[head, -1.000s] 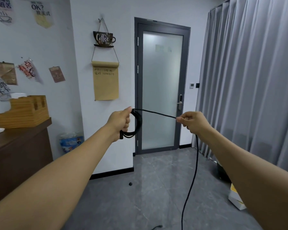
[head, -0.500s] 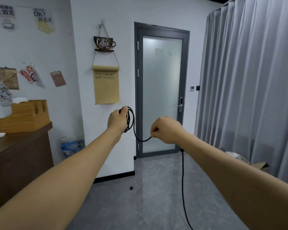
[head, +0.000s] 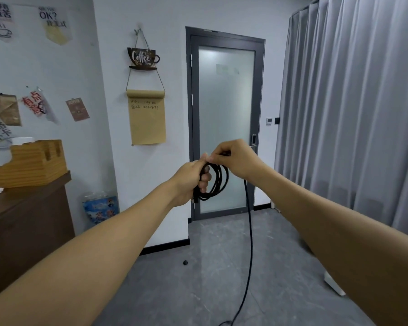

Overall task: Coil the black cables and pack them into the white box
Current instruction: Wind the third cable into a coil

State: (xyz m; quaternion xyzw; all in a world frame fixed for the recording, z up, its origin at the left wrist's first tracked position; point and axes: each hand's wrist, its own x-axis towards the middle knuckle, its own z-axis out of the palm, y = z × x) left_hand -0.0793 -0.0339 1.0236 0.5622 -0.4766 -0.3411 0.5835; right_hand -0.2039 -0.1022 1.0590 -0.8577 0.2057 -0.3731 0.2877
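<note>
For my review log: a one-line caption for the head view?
Left hand grips coiled black cable; right hand pinches the next loop.

Left hand (head: 191,178) grips a coil of black cable (head: 218,182) held in front of a frosted-glass door (head: 225,109). Right hand (head: 239,161) pinches the cable at the coil's top; the free length hangs to the grey floor (head: 198,290).
</note>
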